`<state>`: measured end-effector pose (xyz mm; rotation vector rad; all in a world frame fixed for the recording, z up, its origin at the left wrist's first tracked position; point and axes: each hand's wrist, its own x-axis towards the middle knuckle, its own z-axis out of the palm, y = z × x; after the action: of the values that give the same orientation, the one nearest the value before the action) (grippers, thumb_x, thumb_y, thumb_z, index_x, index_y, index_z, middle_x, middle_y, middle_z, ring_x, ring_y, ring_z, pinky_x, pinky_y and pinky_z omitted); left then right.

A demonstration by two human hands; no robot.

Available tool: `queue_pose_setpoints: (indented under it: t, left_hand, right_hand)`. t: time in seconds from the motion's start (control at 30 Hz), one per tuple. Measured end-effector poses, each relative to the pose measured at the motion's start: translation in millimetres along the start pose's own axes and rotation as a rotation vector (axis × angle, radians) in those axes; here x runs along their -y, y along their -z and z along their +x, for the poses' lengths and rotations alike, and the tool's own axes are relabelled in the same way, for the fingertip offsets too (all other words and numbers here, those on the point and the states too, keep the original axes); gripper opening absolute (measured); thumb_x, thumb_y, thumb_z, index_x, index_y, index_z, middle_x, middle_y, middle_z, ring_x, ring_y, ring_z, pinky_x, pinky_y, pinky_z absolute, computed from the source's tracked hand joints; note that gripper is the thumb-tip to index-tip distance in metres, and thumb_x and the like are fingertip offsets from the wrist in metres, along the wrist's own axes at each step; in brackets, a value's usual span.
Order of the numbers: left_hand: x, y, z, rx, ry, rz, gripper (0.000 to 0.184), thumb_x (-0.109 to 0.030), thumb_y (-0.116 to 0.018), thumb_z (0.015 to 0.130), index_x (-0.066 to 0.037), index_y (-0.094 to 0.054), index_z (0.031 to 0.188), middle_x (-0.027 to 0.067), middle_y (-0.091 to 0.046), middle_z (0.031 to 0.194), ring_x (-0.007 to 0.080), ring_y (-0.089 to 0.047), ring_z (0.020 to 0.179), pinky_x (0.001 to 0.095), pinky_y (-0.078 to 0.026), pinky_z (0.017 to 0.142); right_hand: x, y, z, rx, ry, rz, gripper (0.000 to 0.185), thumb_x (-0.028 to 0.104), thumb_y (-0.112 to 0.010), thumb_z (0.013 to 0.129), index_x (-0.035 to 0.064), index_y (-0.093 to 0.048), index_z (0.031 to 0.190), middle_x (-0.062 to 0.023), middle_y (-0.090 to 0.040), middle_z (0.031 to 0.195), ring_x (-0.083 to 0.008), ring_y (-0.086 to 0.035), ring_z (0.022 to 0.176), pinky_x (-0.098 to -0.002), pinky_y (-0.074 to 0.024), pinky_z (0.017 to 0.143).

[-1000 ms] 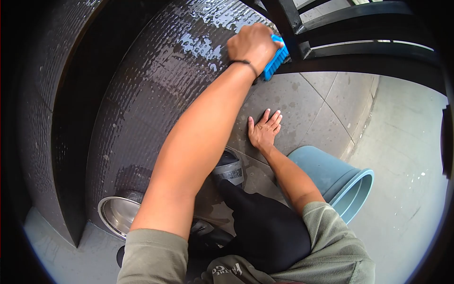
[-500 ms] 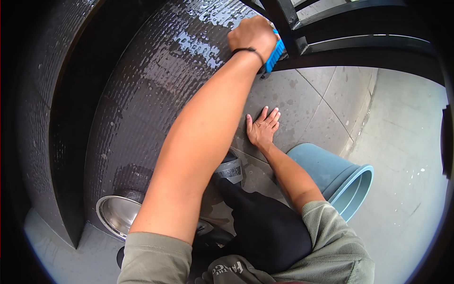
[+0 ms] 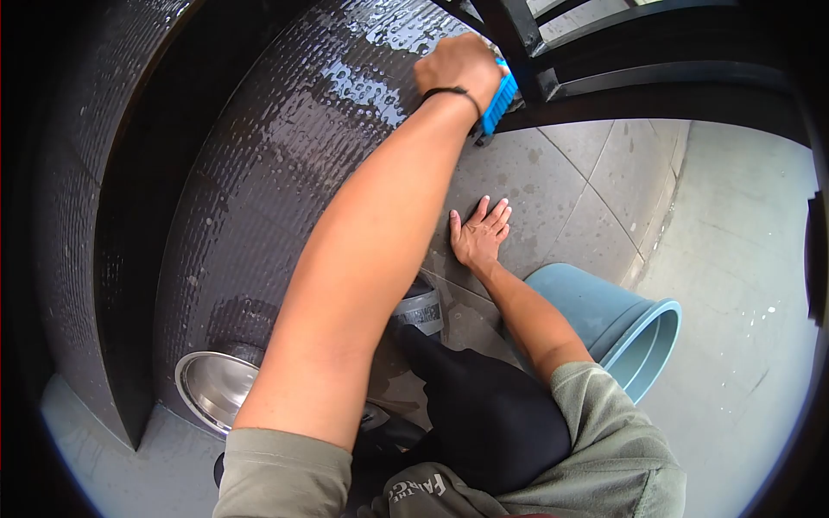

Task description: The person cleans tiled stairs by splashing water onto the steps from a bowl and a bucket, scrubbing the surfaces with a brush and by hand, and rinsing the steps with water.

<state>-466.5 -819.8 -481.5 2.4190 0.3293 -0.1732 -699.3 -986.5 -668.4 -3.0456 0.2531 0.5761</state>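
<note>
My left hand point(image 3: 460, 66), with a dark band round its wrist, is closed around a scrub brush. Only the brush's blue bristles point(image 3: 499, 102) show past the hand; its handle is hidden. The brush is at the edge of the wet, dark ribbed surface point(image 3: 285, 164), close to the foot of a black metal frame point(image 3: 553, 86). Lower down, my right hand point(image 3: 480, 235) lies flat on the grey tiles point(image 3: 535, 173) with its fingers spread. It holds nothing.
A blue-grey bucket point(image 3: 587, 298) lies on its side by my right forearm. On the left, a metal bowl point(image 3: 207, 388) is partly hidden by my left arm. A dark upright panel point(image 3: 121, 259) stands beyond it. My sandalled foot point(image 3: 420, 309) is between my arms.
My left hand and the brush have shifted very slightly downward. My right hand stays in place on the tiles.
</note>
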Motion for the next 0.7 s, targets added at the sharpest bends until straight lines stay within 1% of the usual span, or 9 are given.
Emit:
queue_pose_setpoints:
  t: [0.1, 0.13, 0.23, 0.33, 0.47, 0.57, 0.67, 0.7]
  left_hand:
    - [-8.4, -0.1, 9.0, -0.062, 0.067, -0.043, 0.030, -0.036, -0.072, 0.083, -0.011, -0.078, 0.099, 0.0149, -0.074, 0.103, 0.0326, -0.071, 0.100, 0.0400, -0.057, 0.085]
    - [-3.9, 1.6, 1.3, -0.064, 0.026, -0.042, 0.031, -0.038, -0.073, 0.083, -0.012, -0.078, 0.100, 0.0149, -0.074, 0.101, 0.0332, -0.072, 0.098, 0.0411, -0.057, 0.083]
    - [19.0, 23.0, -35.7, 0.019, -0.045, 0.029, 0.033, -0.041, -0.074, 0.082, -0.014, -0.078, 0.099, 0.0153, -0.074, 0.099, 0.0342, -0.072, 0.095, 0.0423, -0.056, 0.080]
    - [39.3, 24.1, -55.3, -0.082, -0.121, 0.023, 0.035, -0.044, -0.075, 0.081, -0.013, -0.078, 0.096, 0.0155, -0.074, 0.096, 0.0353, -0.071, 0.091, 0.0431, -0.056, 0.077]
    - [12.4, 11.8, -14.3, -0.030, -0.002, -0.013, 0.032, -0.041, -0.073, 0.083, -0.011, -0.077, 0.095, 0.0147, -0.074, 0.097, 0.0340, -0.072, 0.092, 0.0413, -0.057, 0.079]
    - [-4.9, -8.3, 23.8, -0.234, 0.066, -0.005, 0.031, -0.040, -0.073, 0.084, -0.011, -0.077, 0.095, 0.0139, -0.074, 0.099, 0.0333, -0.072, 0.092, 0.0401, -0.057, 0.080]
    - [1.9, 0.9, -1.6, -0.156, -0.006, -0.010, 0.030, -0.040, -0.073, 0.084, -0.013, -0.078, 0.097, 0.0135, -0.074, 0.101, 0.0334, -0.072, 0.092, 0.0404, -0.057, 0.080]
    - [5.8, 6.1, -16.6, -0.098, -0.029, -0.002, 0.030, -0.040, -0.074, 0.084, -0.014, -0.078, 0.097, 0.0135, -0.074, 0.101, 0.0334, -0.072, 0.092, 0.0407, -0.057, 0.080]
  right_hand:
    - [-2.6, 1.0, -2.5, 0.018, 0.001, 0.001, 0.087, 0.060, -0.038, 0.098, -0.0006, -0.011, 0.154, -0.0372, -0.001, 0.157, -0.0541, -0.002, 0.147, -0.0663, -0.0130, 0.115]
    - [-3.4, 0.2, -4.0, 0.006, 0.010, 0.010, 0.087, 0.061, -0.038, 0.098, -0.0005, -0.011, 0.154, -0.0372, -0.001, 0.157, -0.0542, -0.002, 0.146, -0.0665, -0.0132, 0.115]
    - [-3.0, -1.7, -2.6, -0.009, 0.015, 0.022, 0.087, 0.061, -0.038, 0.098, -0.0004, -0.011, 0.154, -0.0373, -0.002, 0.157, -0.0543, -0.002, 0.146, -0.0671, -0.0137, 0.114]
    - [-1.3, -0.3, 0.2, -0.002, 0.005, 0.021, 0.087, 0.061, -0.038, 0.098, -0.0006, -0.011, 0.154, -0.0371, -0.002, 0.157, -0.0540, -0.002, 0.147, -0.0667, -0.0135, 0.114]
    - [-2.3, -2.9, -1.6, -0.012, 0.005, 0.005, 0.087, 0.061, -0.039, 0.098, -0.0013, -0.013, 0.153, -0.0371, -0.003, 0.156, -0.0539, -0.003, 0.146, -0.0671, -0.0153, 0.113]
    - [-2.4, -2.5, -1.4, -0.016, 0.009, -0.001, 0.088, 0.062, -0.038, 0.098, -0.0015, -0.014, 0.153, -0.0374, -0.004, 0.156, -0.0543, -0.005, 0.146, -0.0674, -0.0164, 0.113]
    - [-0.8, 2.6, -1.7, 0.047, -0.016, -0.008, 0.088, 0.062, -0.036, 0.098, -0.0012, -0.011, 0.155, -0.0363, 0.000, 0.158, -0.0527, 0.000, 0.147, -0.0647, -0.0118, 0.116]
    - [-0.4, 2.3, -1.1, 0.045, -0.013, -0.010, 0.088, 0.062, -0.036, 0.098, -0.0012, -0.011, 0.155, -0.0363, 0.000, 0.158, -0.0526, 0.000, 0.147, -0.0646, -0.0118, 0.116]
